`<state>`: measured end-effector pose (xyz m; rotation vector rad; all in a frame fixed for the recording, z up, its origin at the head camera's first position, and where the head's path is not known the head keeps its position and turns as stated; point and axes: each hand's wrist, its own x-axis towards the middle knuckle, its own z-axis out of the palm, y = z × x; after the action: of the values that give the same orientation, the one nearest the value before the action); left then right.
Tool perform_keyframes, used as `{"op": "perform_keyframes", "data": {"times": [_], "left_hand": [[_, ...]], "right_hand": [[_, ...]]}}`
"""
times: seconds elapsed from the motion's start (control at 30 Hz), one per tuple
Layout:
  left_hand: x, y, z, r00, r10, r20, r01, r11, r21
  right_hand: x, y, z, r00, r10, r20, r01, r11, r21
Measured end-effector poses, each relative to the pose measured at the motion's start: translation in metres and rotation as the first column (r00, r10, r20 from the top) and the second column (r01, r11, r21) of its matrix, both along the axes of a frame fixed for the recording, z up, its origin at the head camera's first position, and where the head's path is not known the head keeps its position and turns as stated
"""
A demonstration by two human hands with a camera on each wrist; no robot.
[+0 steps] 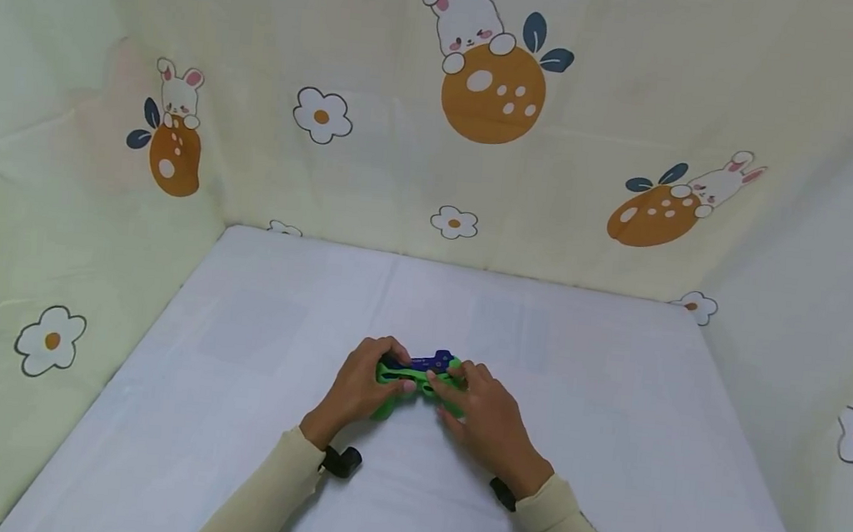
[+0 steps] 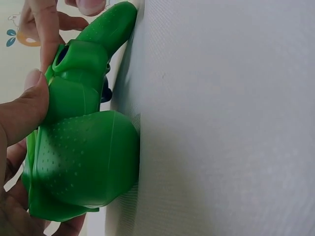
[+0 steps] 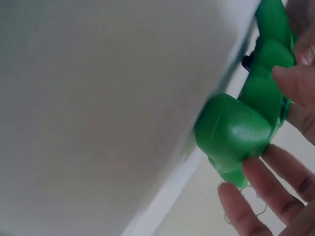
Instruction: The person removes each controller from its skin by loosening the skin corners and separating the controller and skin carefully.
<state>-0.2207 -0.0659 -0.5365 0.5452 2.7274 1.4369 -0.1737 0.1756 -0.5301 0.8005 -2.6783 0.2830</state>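
A green and blue game controller (image 1: 421, 375) with dotted green grips rests on the white table, between both hands. My left hand (image 1: 360, 384) holds its left side, with the thumb on the near face and the fingers round behind; the left wrist view shows the thumb pressing the green shell (image 2: 88, 152). On the right side, my right hand (image 1: 490, 417) touches the controller with spread, fairly straight fingers. Several of these fingertips (image 3: 256, 172) lie against or near the green grip (image 3: 231, 130) in the right wrist view. The hands hide part of its top.
A white cloth covers the table (image 1: 597, 396). Cream curtains (image 1: 358, 185) printed with rabbits, oranges and flowers rise at its back and both sides. Each wrist carries a small black camera, the left one (image 1: 343, 462) close to the table surface.
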Motion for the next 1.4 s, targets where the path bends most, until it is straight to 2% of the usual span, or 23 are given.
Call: {"op": "perform_keyframes", "data": {"times": [0.13, 0.2, 0.33, 0.5, 0.7, 0.77, 0.83, 1.0, 1.2, 1.33, 1.4], "left_hand": [[0.001, -0.002, -0.001, 1.0, 0.009, 0.003, -0.009, 1.0, -0.01], [0.001, -0.003, -0.002, 1.0, 0.011, -0.003, -0.011, 1.0, -0.008], [0.0, -0.004, -0.006, 1.0, 0.012, 0.004, -0.012, 1.0, -0.002], [-0.001, -0.003, -0.008, 0.999, 0.015, 0.035, -0.015, 1.0, 0.007], [-0.002, -0.002, -0.008, 0.999, 0.006, 0.052, -0.007, 0.999, 0.031], [-0.002, -0.003, -0.008, 0.999, 0.002, 0.051, -0.004, 0.999, 0.041], [-0.003, -0.004, -0.009, 0.998, 0.003, 0.056, -0.006, 0.998, 0.056], [-0.003, -0.007, -0.011, 0.996, -0.005, 0.093, -0.003, 0.997, 0.081], [-0.004, -0.007, -0.01, 0.996, -0.017, 0.083, 0.007, 0.993, 0.119], [-0.005, -0.008, -0.009, 0.996, -0.025, 0.08, 0.013, 0.988, 0.156], [-0.005, -0.008, -0.009, 0.996, -0.025, 0.082, 0.012, 0.987, 0.16]], "right_hand": [[0.004, -0.001, -0.004, 1.0, -0.02, 0.008, 0.019, 0.997, 0.076], [0.004, -0.001, -0.004, 0.999, -0.014, 0.03, 0.012, 0.998, 0.063], [0.002, 0.001, -0.003, 0.993, 0.017, 0.115, -0.008, 0.997, -0.082], [-0.003, 0.001, 0.002, 0.975, 0.071, 0.211, -0.011, 0.962, -0.273], [-0.012, -0.014, 0.01, 0.978, 0.083, 0.189, -0.004, 0.922, -0.387], [-0.017, -0.02, 0.015, 0.974, 0.084, 0.211, 0.013, 0.906, -0.422], [-0.022, -0.025, 0.02, 0.957, 0.086, 0.276, 0.048, 0.894, -0.445], [-0.037, -0.034, 0.026, 0.893, 0.072, 0.445, 0.139, 0.896, -0.422], [-0.05, -0.039, 0.031, 0.836, 0.071, 0.544, 0.18, 0.901, -0.395], [-0.058, -0.044, 0.035, 0.798, 0.045, 0.6, 0.199, 0.922, -0.334], [-0.06, -0.046, 0.037, 0.77, 0.03, 0.637, 0.211, 0.931, -0.299]]}}
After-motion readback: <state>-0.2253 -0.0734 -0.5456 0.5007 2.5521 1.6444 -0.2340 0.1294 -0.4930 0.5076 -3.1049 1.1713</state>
